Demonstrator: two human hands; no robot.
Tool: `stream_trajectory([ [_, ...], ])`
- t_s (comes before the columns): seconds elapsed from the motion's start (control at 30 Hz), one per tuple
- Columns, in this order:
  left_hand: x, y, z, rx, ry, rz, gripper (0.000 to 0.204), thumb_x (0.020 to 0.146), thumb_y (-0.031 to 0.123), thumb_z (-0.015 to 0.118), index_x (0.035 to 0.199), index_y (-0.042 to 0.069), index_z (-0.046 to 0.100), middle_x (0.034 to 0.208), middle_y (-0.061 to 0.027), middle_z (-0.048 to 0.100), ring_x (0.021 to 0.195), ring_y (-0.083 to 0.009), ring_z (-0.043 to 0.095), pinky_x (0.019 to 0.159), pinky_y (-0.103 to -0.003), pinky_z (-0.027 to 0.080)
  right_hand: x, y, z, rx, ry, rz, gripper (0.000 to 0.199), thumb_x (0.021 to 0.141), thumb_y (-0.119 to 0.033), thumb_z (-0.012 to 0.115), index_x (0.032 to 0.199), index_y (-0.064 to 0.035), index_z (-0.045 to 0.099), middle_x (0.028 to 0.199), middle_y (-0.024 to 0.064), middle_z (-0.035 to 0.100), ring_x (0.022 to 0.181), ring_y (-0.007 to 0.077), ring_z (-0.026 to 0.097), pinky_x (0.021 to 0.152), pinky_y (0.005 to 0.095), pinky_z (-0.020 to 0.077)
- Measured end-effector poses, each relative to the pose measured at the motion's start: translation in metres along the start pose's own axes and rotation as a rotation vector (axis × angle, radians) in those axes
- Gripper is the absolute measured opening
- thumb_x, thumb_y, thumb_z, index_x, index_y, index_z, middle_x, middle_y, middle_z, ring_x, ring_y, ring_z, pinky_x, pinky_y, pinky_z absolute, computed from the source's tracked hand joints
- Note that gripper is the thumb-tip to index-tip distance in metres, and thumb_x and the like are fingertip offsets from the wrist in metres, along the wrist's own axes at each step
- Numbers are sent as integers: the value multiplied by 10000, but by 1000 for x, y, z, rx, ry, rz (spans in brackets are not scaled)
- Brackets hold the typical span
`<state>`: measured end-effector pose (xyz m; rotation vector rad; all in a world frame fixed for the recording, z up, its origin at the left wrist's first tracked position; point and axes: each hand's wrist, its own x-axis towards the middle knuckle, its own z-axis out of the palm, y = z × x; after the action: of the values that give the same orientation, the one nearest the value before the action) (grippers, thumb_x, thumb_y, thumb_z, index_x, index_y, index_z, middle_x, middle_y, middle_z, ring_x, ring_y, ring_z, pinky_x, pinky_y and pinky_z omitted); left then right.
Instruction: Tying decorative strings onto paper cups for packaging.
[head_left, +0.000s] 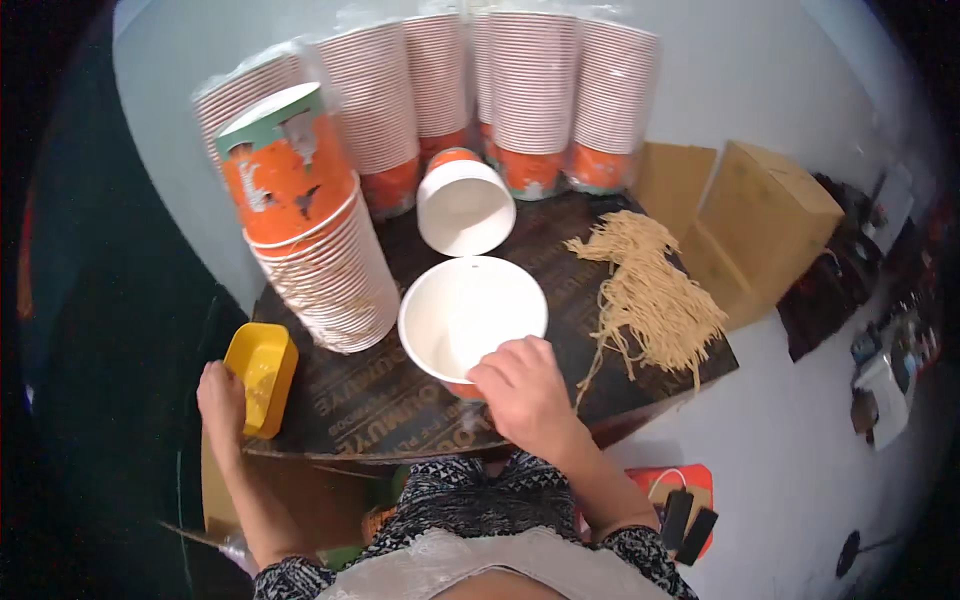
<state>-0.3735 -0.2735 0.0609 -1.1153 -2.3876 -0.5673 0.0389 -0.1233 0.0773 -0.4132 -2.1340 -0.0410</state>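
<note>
My right hand (530, 390) pinches the near rim of a large paper cup (470, 310), which stands upright with its white inside showing. At the left, the curled fingers of my left hand (222, 402) are closed at the outer edge of a yellow plastic tray (262, 375). The tray holds small bits too blurred to name. Just behind the upright cup, another paper cup (465, 208) lies on its side, mouth toward me. A tall stack of upside-down orange-and-green paper cups (300, 190) rises left of it, with thin tan strands against its lower front.
Several plastic-wrapped cup stacks (535, 90) line the wall behind. A pile of tan strings (655, 290) covers the right of the dark printed table (360, 415). An open cardboard box (770, 215) stands beyond its right edge. Below lies a red stool (700, 490) with dark objects.
</note>
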Motion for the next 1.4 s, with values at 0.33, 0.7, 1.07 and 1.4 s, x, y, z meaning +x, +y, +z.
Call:
stream_trajectory([
  [0.33,2,18,-4,-71,-31,89,210,936,33,456,1078,-10,605,1123,-225,622,1040,-387,617,900,-438,511,-49,35,-36,-70,171,269,255,770,17,659,1019,-39,643,1039,112,618,972,313,570,871,410,439],
  [0.7,-25,122,-48,-457,152,461,135,897,-35,549,1010,-17,622,1190,-175,627,1097,-340,621,964,-371,491,-129,72,-71,15,-115,448,121,784,-16,690,884,-41,625,881,105,584,864,310,552,763,384,460],
  [1.07,-41,173,-41,-644,-58,562,133,830,-87,577,945,-30,611,1127,-194,631,994,-355,632,855,-385,499,-123,104,-63,-29,-236,396,100,796,-40,668,887,-55,632,914,110,552,897,316,528,790,386,456],
  [1.4,-43,172,-36,-644,-73,573,107,824,-90,582,911,-37,612,1103,-194,636,967,-349,637,833,-379,506,-114,108,-66,209,-380,373,119,784,-58,704,886,-80,647,921,84,544,919,294,520,811,376,446],
])
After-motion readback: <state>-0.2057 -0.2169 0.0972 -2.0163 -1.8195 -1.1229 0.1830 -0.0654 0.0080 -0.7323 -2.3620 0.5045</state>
